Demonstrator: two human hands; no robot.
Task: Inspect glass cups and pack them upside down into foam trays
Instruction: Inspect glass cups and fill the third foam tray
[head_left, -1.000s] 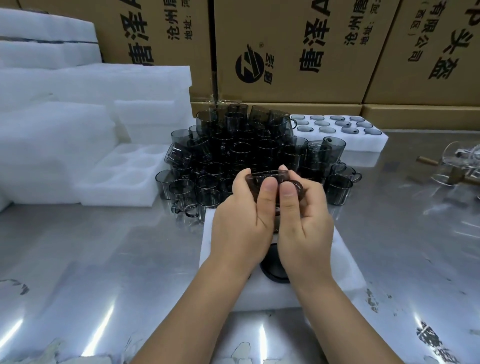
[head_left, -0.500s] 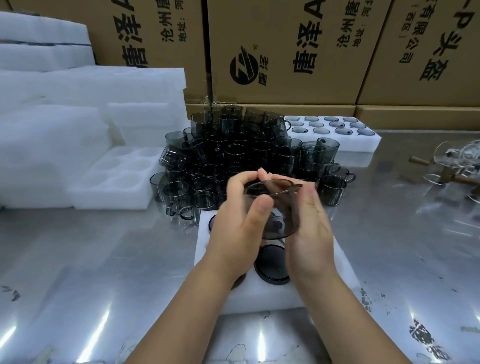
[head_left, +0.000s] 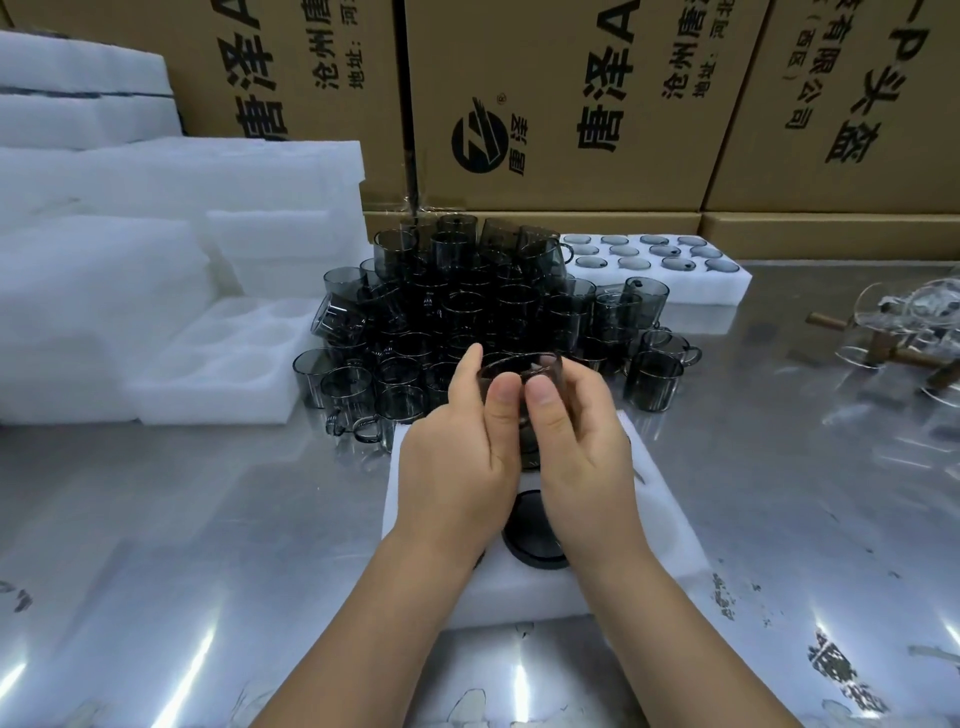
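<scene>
Cup (head_left: 524, 371), smoky glass, held over tray (head_left: 519, 587), gripped by left hand (head_left: 457, 467) and right hand (head_left: 582, 457): thumbs pressed side by side on its near wall, fingers curled round the far side. Between the wrists, packed cup (head_left: 532, 535) seated base-up in that tray. Just beyond, pile (head_left: 467, 301) of cups crowding the counter (head_left: 182, 545); empty tray (head_left: 218, 369) left, filled tray (head_left: 670, 275) behind right, cartons (head_left: 561, 104) along the back.
</scene>
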